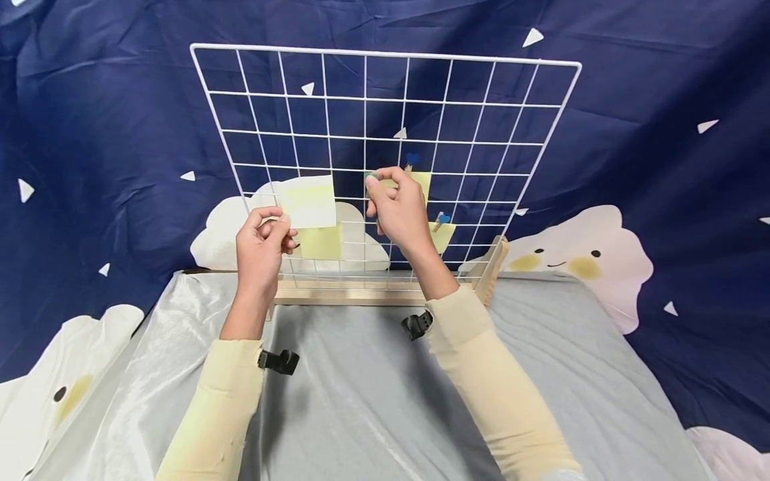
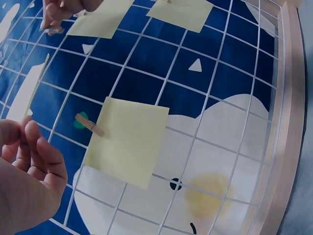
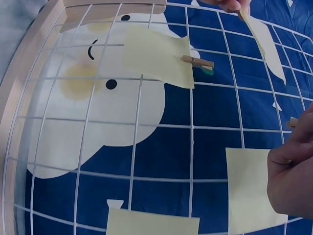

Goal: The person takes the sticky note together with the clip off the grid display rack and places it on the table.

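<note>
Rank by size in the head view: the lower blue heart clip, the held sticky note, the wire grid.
1. Wire grid
2. Held sticky note
3. Lower blue heart clip

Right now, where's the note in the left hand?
In the head view, the held note is left of centre, pinched by the left hand in front of the white wire grid, just above another yellow note in the image.
</note>
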Available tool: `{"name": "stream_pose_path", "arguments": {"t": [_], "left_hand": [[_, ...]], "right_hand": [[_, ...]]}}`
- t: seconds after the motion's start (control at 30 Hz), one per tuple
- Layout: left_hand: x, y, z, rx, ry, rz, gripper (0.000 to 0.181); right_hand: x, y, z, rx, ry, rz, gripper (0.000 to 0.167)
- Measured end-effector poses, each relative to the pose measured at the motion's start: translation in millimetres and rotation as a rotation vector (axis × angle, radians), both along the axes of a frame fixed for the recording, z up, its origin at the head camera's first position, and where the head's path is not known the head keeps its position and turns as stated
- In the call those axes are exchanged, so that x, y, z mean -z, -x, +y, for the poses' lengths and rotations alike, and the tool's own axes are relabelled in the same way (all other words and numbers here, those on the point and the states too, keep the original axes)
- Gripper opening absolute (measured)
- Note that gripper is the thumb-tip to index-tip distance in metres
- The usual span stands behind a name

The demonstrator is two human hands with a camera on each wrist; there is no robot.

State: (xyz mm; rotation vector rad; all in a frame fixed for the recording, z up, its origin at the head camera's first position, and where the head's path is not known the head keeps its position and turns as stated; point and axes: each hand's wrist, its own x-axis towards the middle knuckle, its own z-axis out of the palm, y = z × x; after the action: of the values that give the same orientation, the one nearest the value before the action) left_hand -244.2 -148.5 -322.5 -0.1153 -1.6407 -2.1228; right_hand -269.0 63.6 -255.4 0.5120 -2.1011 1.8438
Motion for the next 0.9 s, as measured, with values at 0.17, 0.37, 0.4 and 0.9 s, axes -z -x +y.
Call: {"name": "stream_pose_path", "arguments": {"t": [0.17, 0.37, 0.4, 0.9], "left_hand": [[1.4, -2.5, -0.4, -0.008, -0.004, -0.012, 0.007], [5.0, -4.5, -1.0, -0.014, -0.034, -0.013, 0.008], [5.5, -4.9, -1.3, -0.016, -0.035, -0.012, 0.008], [17.1, -10.4, -14.3, -0.055, -0.07, -0.007, 0.011]], "right_hand": [[1.8, -2.8, 8, 0.004, -0.001, 0.004, 0.024], [3.8, -4.6, 19, 0.019, 0.015, -0.002, 0.022], [4.4, -4.9, 21, 0.021, 0.019, -0.005, 0.022], [21.2, -13.5, 43, 0.035, 0.038, -0.055, 0.022]]}}
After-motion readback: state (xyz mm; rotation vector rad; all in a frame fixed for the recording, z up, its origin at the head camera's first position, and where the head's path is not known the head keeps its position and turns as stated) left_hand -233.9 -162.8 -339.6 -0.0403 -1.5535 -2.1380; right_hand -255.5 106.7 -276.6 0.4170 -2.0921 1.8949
